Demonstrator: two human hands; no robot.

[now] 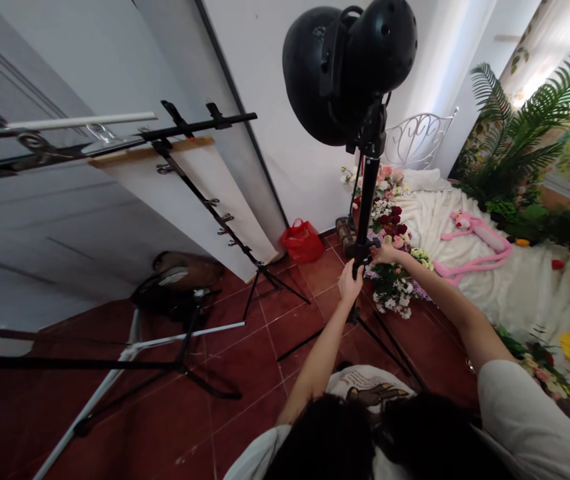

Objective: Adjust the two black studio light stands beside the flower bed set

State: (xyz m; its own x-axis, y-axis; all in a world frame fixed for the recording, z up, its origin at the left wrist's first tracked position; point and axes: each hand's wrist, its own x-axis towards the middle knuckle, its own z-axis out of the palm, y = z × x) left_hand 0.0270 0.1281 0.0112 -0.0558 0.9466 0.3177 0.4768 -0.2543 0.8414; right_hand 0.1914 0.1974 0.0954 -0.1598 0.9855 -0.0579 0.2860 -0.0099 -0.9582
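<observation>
A black light stand (367,200) rises upright in front of me, topped by a large black studio lamp (347,67). My left hand (351,281) is wrapped round the stand's pole just below a joint. Beside that joint, on its right side, my right hand (385,253) has its fingers at the knob, which they partly hide. The stand's dark legs (385,343) spread on the red tiled floor near my body. A dark cable hangs beside the upper pole.
Flowers (395,223) lie behind the stand, beside a white-draped bed (479,293) with a pink plush toy (487,247). A red bag (303,241) sits by the wall. Backdrop stands with a white board (215,193) and white and black legs (185,337) occupy the left.
</observation>
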